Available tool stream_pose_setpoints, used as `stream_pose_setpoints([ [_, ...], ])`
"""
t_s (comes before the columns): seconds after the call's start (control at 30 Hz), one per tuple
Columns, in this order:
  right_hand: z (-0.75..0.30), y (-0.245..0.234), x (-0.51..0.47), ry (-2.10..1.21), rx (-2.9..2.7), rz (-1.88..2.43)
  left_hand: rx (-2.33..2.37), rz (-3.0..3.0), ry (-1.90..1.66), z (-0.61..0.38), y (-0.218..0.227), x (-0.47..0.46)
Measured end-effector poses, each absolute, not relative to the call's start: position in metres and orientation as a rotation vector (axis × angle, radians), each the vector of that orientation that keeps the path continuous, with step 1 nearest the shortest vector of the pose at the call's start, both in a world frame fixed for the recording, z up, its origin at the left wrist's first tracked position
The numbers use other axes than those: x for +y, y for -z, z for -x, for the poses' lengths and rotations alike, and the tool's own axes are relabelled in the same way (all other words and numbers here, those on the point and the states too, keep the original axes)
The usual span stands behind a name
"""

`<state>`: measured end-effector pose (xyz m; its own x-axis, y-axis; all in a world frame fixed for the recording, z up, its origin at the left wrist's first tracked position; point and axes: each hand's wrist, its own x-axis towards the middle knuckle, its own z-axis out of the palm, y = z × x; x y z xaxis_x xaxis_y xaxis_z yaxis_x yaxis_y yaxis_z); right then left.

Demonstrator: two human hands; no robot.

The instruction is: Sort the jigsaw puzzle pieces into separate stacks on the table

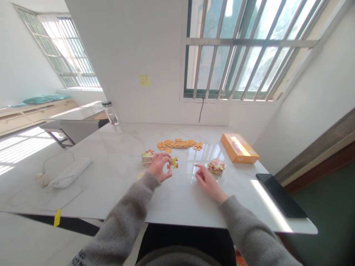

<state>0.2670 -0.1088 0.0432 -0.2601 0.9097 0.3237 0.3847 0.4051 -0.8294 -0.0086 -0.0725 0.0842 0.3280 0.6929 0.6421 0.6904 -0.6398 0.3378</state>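
Between the thumb and fingertips of my left hand [161, 168] is a jigsaw puzzle piece [174, 162], green-yellow with some red, held just above the white table. Close behind that hand stands a neat stack of puzzle pieces [147, 156], partly covered by the hand. My right hand [205, 180] hovers at or rests on the tabletop, index finger stretched to the left, the other fingers loosely curled, nothing visible in it. Just beyond it lies a rounded heap of puzzle pieces [216, 166]. Farther back, orange puzzle pieces [180, 144] spread in a long row.
An orange box [240, 148] sits at the back right, with a black tablet [280, 195] near the right edge. At left lie a white power strip [72, 172] and its cable. A clear bottle [111, 113] stands at the far left corner. The wall [138, 44] bounds the table behind.
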Motion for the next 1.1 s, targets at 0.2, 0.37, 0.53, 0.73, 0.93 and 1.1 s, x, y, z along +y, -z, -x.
stream_pose_setpoints([
  [0.2, -0.267, -0.042, -0.109, -0.745, -1.855, 1.125, 1.615, -2.477, -1.057, 0.100, -0.099, -0.018],
  [0.37, -0.268, -0.038, -0.107, -0.738, -1.867, 1.135, 1.623, -2.454, -0.952, 0.130, -0.082, 0.009],
  [0.53, -0.267, -0.037, -0.107, -0.731, -1.865, 1.139, 1.606, -2.399, -0.905, 0.134, -0.072, 0.009],
  [0.73, -0.266, -0.041, -0.109, -0.676, -1.907, 1.167, 1.508, -2.229, -1.162, 0.137, -0.066, -0.007],
  [0.93, -0.238, -0.043, -0.100, -0.364, -2.140, 1.154, 1.715, -1.749, -1.385, 0.159, -0.038, -0.017],
  [1.1, -0.184, -0.044, -0.057, -0.124, -2.378, 1.166, 1.786, -1.662, -1.360, 0.164, -0.034, -0.022],
])
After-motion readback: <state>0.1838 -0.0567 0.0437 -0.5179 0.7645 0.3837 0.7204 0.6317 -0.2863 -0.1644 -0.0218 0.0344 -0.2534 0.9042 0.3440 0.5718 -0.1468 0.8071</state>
